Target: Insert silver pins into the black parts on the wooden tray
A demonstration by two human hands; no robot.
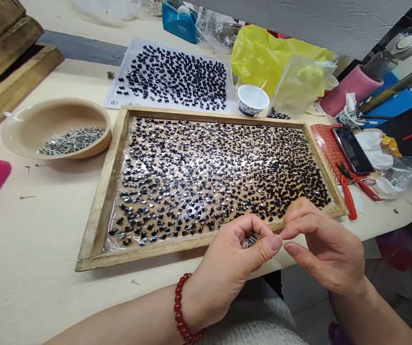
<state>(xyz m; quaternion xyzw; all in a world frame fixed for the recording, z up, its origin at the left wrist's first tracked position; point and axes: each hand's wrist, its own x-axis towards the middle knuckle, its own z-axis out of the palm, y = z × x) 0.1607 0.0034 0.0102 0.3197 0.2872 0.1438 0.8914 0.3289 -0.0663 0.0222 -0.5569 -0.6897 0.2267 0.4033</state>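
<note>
My left hand (236,261), with a red bead bracelet at the wrist, is curled around a bunch of small metal pins (250,240). Its thumb and index fingertip meet near the tips of my right hand (323,247). The right thumb and index finger are bent close together; anything between them is too small to make out. Both hands are at the front edge of a wooden-framed tray (98,206), which holds rows of small black pieces (195,179). At the left stands a beige bowl (29,127) with more metal pins (73,140).
Behind the tray lies a white sheet (120,98) with black pieces. A patterned cup (252,100) and a yellow bag (263,52) stand behind. Red-handled pliers (349,199) and a phone (353,151) are at the right. Wooden frames (5,52) are stacked back left.
</note>
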